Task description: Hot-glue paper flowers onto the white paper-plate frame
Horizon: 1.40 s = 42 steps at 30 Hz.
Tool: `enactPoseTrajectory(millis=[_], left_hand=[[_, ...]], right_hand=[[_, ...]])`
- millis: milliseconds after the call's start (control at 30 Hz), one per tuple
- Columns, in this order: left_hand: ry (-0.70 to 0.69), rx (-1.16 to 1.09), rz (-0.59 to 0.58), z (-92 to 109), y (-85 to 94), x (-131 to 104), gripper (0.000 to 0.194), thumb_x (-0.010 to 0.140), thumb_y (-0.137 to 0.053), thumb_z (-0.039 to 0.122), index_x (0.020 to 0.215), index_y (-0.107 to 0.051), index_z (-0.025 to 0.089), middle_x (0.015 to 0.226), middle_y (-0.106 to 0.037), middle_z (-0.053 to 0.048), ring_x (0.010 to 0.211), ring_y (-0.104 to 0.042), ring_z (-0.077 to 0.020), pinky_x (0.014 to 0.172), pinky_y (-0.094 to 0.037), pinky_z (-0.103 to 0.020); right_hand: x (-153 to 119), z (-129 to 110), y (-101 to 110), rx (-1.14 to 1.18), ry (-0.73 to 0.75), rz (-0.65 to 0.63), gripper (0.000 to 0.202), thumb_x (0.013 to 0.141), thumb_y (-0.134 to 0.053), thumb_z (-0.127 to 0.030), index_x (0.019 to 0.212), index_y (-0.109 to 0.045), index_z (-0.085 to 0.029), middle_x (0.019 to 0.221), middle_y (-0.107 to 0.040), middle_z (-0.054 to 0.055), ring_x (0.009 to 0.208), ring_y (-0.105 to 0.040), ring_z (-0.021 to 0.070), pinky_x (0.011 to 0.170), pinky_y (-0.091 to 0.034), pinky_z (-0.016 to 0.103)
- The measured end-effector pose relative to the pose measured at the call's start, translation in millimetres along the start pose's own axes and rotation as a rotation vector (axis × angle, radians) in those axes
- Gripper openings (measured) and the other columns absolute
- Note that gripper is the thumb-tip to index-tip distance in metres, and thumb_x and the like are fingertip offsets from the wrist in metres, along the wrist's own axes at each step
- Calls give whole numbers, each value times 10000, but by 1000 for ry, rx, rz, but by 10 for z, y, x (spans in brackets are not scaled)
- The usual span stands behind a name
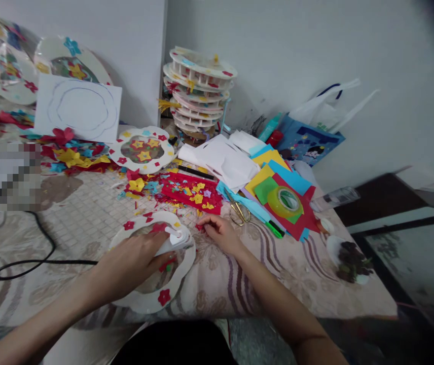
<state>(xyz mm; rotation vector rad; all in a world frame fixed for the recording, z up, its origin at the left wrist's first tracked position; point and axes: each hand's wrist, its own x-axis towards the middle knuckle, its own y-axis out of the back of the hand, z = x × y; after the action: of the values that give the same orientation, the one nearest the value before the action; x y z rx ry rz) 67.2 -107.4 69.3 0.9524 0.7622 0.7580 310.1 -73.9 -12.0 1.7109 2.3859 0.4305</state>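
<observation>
My left hand (133,258) is wrapped round a white glue bottle (177,238), held over a white scalloped ring (186,271) with a clear middle. Red paper flowers and small yellow and red pieces decorate the ring, which lies near the table's front edge. Just right of the bottle's tip, my right hand (219,232) pinches a small red paper piece (200,227) close to the tablecloth. The ring's left part is hidden beneath my left hand and wrist.
Gold scissors (240,213), a green marker (275,229) and a tape roll (285,200) on coloured paper lie to the right. Behind are a red sheet (171,188) with paper bits, a finished ring (166,152) and a tiered stack (202,91). A black cord (49,261) runs left.
</observation>
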Motion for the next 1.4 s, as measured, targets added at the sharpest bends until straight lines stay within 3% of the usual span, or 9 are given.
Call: enactPoseTrajectory(millis=[133, 367, 1133, 1400], left_hand=[[45, 36, -6, -4, -19, -4, 319, 903, -343, 399, 959, -565, 177, 838, -662, -89, 788, -636, -246, 706, -448, -358], [12, 10, -7, -62, -52, -58, 392, 901, -316, 489, 991, -560, 196, 863, -664, -81, 769, -635, -242, 690, -451, -361], [100, 28, 65, 25, 1, -41, 275, 906, -324, 367, 868, -546, 209, 785, -650, -44, 789, -636, -224, 678, -430, -306], [31, 8, -4, -22, -107, -16, 358, 906, -304, 435, 910, -556, 181, 876, -659, -107, 826, -631, -277, 718, -453, -407]], right_hand=[[-1, 13, 3, 19, 1, 2, 201, 812, -467, -138, 926, -628, -171, 860, -636, 26, 697, -564, 107, 640, -445, 230], [-4, -11, -3, 24, -8, -5, 187, 818, -478, -150, 918, -634, -176, 847, -639, 21, 683, -564, 101, 633, -437, 223], [-17, -52, 4, -15, 16, -21, 242, 782, -448, -91, 910, -634, -178, 806, -638, 12, 666, -557, 104, 612, -434, 222], [-19, -42, 16, -45, 8, -32, 260, 777, -439, -84, 909, -641, -180, 796, -635, 9, 645, -544, 100, 601, -419, 219]])
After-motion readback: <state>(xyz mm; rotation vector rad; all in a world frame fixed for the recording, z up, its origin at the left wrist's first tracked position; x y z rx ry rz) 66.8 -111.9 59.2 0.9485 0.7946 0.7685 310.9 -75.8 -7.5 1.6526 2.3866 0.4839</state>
